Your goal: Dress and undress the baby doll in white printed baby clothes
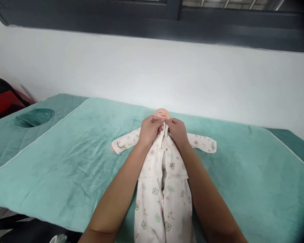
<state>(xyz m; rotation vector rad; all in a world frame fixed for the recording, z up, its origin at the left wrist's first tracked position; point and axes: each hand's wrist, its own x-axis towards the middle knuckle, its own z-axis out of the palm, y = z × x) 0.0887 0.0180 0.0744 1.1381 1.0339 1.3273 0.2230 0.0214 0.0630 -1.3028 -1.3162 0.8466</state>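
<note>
A baby doll (162, 112) lies on its back, its head toward the wall. It wears a white baby jacket (152, 162) printed with small animals, over matching trousers (152, 209). The jacket's sleeves spread out to both sides, and its lower front edges lie apart. At the neckline my left hand (152, 128) pinches the collar edge between thumb and fingers. My right hand (176, 130) pinches the other collar edge close beside it. The fingertips nearly meet below the doll's chin and hide the top of the front opening.
A teal cover (66, 162) spreads over the bed beneath the doll. At its left a face hole (34, 117) shows. A red and black bag (3, 98) stands at the far left. Behind the bed rise a white wall (152, 74) and a dark window frame (91, 18).
</note>
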